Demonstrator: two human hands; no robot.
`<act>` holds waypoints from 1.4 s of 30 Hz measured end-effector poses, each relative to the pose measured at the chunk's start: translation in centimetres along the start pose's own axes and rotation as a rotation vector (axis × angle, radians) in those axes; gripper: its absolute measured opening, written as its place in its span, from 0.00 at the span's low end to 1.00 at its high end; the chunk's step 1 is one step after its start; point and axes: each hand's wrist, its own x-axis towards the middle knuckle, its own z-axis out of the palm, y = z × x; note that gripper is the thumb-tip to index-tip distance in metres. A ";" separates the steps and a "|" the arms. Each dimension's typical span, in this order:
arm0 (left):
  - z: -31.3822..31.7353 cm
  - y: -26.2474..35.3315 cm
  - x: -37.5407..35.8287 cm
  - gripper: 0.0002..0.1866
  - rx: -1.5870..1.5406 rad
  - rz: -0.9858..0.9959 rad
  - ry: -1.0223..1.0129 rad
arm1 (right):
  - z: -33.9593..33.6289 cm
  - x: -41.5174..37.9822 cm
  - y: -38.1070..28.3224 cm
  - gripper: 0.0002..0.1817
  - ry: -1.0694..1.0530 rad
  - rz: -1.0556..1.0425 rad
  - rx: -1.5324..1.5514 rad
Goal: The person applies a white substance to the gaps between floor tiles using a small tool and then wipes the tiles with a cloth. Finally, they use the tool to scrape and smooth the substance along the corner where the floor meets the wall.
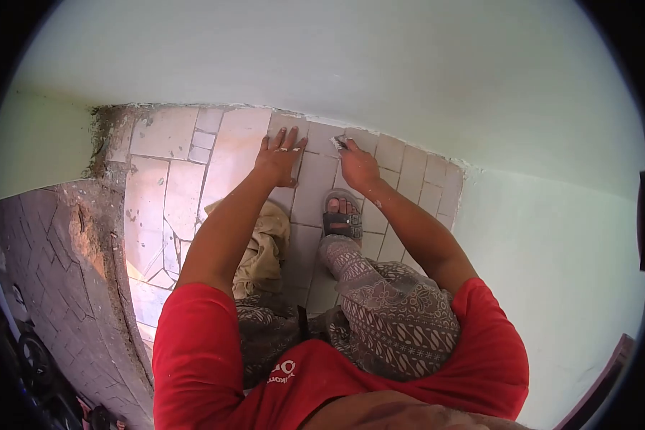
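Observation:
My left hand (pixel 281 156) lies with its fingers spread on the pale floor tiles (pixel 238 147), near the foot of the wall. White smears mark its fingers. To the right, my right hand (pixel 358 166) is closed around a small scraper-like tool (pixel 339 143) with white material on it. The tool touches the tiles close to the wall's lower edge. Part of the tool is hidden by my fingers, so its full shape cannot be made out.
A pale green wall (pixel 351 57) rises ahead, with another wall (pixel 545 258) at the right. My sandalled foot (pixel 342 215) is below my right hand. A beige cloth (pixel 265 247) lies near my left forearm. A motorcycle (pixel 39 365) stands at the lower left.

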 end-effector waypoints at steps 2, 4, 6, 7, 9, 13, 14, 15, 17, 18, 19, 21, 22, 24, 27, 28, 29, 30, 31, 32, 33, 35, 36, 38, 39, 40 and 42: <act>-0.1 -0.7 -0.7 0.66 0.195 0.079 -0.002 | 0.4 0.3 -1.0 0.15 -0.078 -0.048 0.000; -0.5 -1.0 -0.7 0.67 0.194 0.106 -0.014 | -0.1 -0.2 -1.6 0.15 0.047 0.073 0.115; -0.6 -1.3 -0.5 0.68 0.184 0.124 -0.034 | -0.5 1.6 -2.0 0.15 0.071 0.090 0.139; -0.1 -1.5 -0.2 0.67 0.198 0.120 -0.018 | 0.2 2.5 -2.1 0.16 0.126 0.098 0.165; -0.1 -1.6 -0.3 0.66 0.207 0.119 -0.007 | 0.3 2.9 -2.4 0.16 0.121 0.128 0.172; -0.2 -1.9 0.0 0.62 0.215 0.104 0.014 | 1.0 2.0 -2.7 0.16 0.083 0.209 0.242; -0.1 -1.9 0.1 0.61 0.219 0.102 0.015 | 1.1 2.4 -2.7 0.16 0.080 0.212 0.243; 0.3 -1.9 0.3 0.61 0.223 0.099 0.011 | 1.5 3.4 -2.6 0.17 0.125 0.241 0.256; 0.3 -1.8 0.3 0.59 0.224 0.087 0.025 | 1.2 4.2 -2.7 0.18 0.170 0.277 0.273; 0.5 -1.6 0.1 0.59 0.235 0.092 0.022 | 0.7 4.3 -2.8 0.18 0.128 0.291 0.271; 0.4 -1.5 0.1 0.58 0.226 0.085 0.021 | 0.1 4.3 -3.0 0.18 0.087 0.302 0.266; -0.3 -1.7 0.4 0.58 0.224 0.078 0.039 | 0.5 3.3 -3.9 0.17 0.119 0.308 0.275; -0.4 -1.8 0.4 0.57 0.214 0.083 0.032 | 1.0 2.8 -4.2 0.16 0.129 0.312 0.284; -0.1 -1.7 0.4 0.57 0.194 0.083 0.011 | 0.9 3.7 -3.7 0.16 0.141 0.317 0.290; 0.2 -2.0 0.3 0.54 0.200 0.099 0.046 | 0.2 4.5 -3.4 0.16 0.133 0.307 0.281; 0.3 -1.9 0.5 0.53 0.159 0.088 0.036 | -0.1 4.6 -3.3 0.16 0.119 0.284 0.256; -0.2 -1.9 0.8 0.53 0.118 0.074 0.036 | -0.4 4.3 -3.5 0.16 0.133 0.283 0.263; -1.0 -1.9 1.2 0.53 0.127 0.071 0.047 | -0.2 3.8 -3.6 0.17 0.101 0.258 0.276; -1.4 -1.7 1.2 0.52 0.113 0.055 -0.008 | 0.2 2.9 -3.7 0.19 0.055 0.234 0.293; -1.7 -1.6 1.4 0.52 0.105 0.034 -0.072 | 0.9 2.3 -3.7 0.19 0.051 0.231 0.311; -2.3 -1.3 1.5 0.52 0.114 0.021 -0.081 | 1.3 1.6 -3.8 0.20 0.051 0.186 0.329; -3.5 -0.1 2.1 0.52 0.174 -0.028 -0.163 | 1.7 1.1 -3.9 0.21 0.041 0.134 0.366; -3.7 0.7 2.4 0.52 0.189 -0.037 -0.180 | 2.0 0.6 -3.8 0.22 0.088 0.121 0.420; -4.8 2.3 4.0 0.51 0.137 -0.176 -0.324 | 2.5 0.7 -3.3 0.23 0.161 0.116 0.489; -3.6 1.6 5.6 0.49 0.176 -0.189 -0.306 | 4.6 1.7 -3.2 0.23 0.270 0.083 0.520; -3.6 1.9 6.5 0.49 0.191 -0.180 -0.316 | 5.5 1.2 -3.0 0.22 0.365 0.062 0.538; -5.0 2.5 8.6 0.48 0.203 -0.145 -0.446 | 5.1 1.3 -0.7 0.23 0.343 0.143 0.607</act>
